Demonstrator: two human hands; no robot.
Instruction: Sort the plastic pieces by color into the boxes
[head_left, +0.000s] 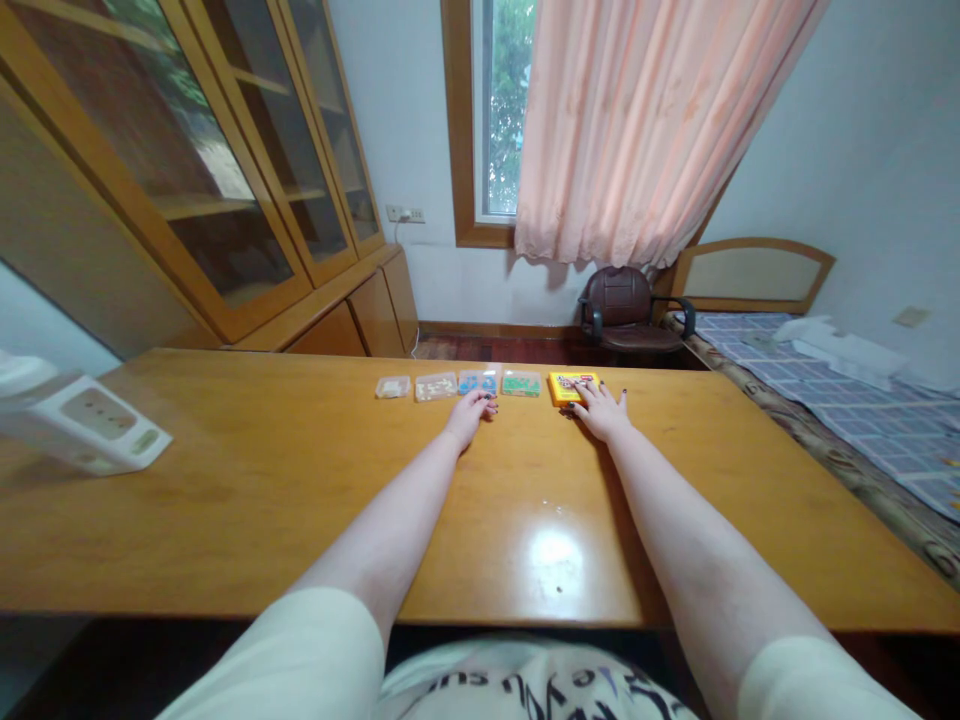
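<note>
A row of small clear plastic boxes lies along the far part of the table. My left hand (471, 414) is in front of the box with blue pieces (478, 381), its fingers curled in and overlapping the box's near edge. Whether anything is between those fingertips is hidden. Fingers spread, my right hand (601, 412) lies over the yellow box (564, 390), covering its right part. Between the hands sits a box with green pieces (521, 383). Left of the blue one are a box of pale pieces (436, 387) and a smaller clear box with whitish contents (393, 388).
The glossy wooden table (285, 520) spans the front. A white device (90, 420) stands at its left end. Beyond are a glass-door cabinet (247, 150), a brown armchair (628, 305), a pink curtain (637, 120), and a bed (847, 400) at right.
</note>
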